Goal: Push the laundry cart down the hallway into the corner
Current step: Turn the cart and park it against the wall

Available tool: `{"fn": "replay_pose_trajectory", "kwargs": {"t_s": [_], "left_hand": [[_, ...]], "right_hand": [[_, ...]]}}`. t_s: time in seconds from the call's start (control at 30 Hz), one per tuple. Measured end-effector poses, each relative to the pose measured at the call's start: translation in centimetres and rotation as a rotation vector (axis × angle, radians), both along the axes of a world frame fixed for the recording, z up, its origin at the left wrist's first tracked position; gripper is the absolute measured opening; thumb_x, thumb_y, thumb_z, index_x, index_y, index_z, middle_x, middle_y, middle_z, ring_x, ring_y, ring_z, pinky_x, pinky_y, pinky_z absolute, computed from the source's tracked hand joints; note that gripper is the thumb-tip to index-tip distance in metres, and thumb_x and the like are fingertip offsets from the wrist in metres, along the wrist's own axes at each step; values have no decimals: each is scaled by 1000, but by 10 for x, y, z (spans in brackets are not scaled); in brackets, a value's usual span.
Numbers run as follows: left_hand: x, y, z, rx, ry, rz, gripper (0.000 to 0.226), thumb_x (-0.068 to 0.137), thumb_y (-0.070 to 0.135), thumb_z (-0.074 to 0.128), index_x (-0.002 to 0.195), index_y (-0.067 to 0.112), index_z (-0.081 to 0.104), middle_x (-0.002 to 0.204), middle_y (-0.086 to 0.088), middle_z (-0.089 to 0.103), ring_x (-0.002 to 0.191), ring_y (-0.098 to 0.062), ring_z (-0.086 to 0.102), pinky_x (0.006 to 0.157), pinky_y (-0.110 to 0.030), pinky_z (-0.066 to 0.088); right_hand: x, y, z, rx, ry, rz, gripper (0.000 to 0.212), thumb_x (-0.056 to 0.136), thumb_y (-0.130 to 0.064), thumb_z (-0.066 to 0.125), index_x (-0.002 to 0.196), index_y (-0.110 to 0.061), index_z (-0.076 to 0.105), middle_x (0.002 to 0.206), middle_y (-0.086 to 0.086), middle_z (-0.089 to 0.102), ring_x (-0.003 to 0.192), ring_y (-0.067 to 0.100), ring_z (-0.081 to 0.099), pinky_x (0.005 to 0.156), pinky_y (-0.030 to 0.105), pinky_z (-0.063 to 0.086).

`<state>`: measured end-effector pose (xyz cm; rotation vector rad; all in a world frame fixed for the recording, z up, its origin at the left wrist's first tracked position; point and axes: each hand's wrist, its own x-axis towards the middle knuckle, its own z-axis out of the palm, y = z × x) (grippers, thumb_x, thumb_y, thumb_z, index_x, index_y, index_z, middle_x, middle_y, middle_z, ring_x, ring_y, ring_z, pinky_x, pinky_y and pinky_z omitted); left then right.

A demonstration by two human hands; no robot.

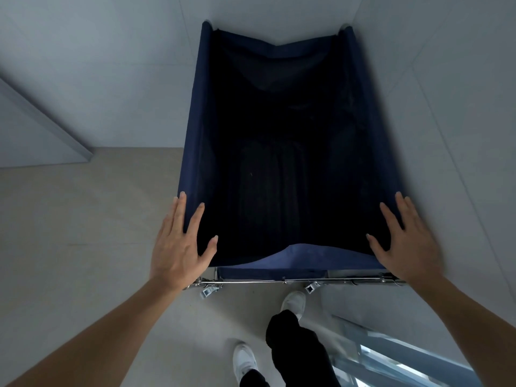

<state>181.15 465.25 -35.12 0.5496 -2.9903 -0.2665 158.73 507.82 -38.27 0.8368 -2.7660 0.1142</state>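
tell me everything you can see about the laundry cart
The laundry cart is a deep rectangular bag of dark navy fabric hung on a metal frame, seen from above. Its inside is too dark to tell what, if anything, it holds. A shiny metal bar with clips runs along the near end. The far end sits close to pale walls. The left hand and right hand lie open, fingers spread, on the near corners of the rim.

Head view, steeply down, close.

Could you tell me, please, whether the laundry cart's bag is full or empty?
Cannot tell for certain: the laundry cart bag looks empty, yet its dark interior hides the bottom.
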Motion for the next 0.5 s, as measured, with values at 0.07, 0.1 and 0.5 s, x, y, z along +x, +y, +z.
{"fn": "replay_pose_trajectory", "kwargs": {"t_s": [0.07,0.1,0.5], "left_hand": [[1,0,1,-7,-5,7,74,96,57,38,152,9,44,168,-24,19,153,-41,28,117,-54,39],[2,1,1,-8,-11,10,74,96,57,38,151,9,44,168,-23,19,153,-41,28,117,-54,39],[1,1,8,-17,-81,7,74,94,55,40,151,8,45,168,-24,18,153,-42,28,118,-53,38]], "right_hand": [[1,0,1,3,-4,5,72,96,-52,50,152,-6,51,172,19,26,156,38,35,113,52,46],[1,0,1,2,-11,7,72,96,-52,49,152,-6,51,172,19,26,156,38,34,113,53,46],[-1,1,0,13,-39,10,70,95,-48,51,152,-7,51,174,17,20,158,38,31,116,53,43]]}}
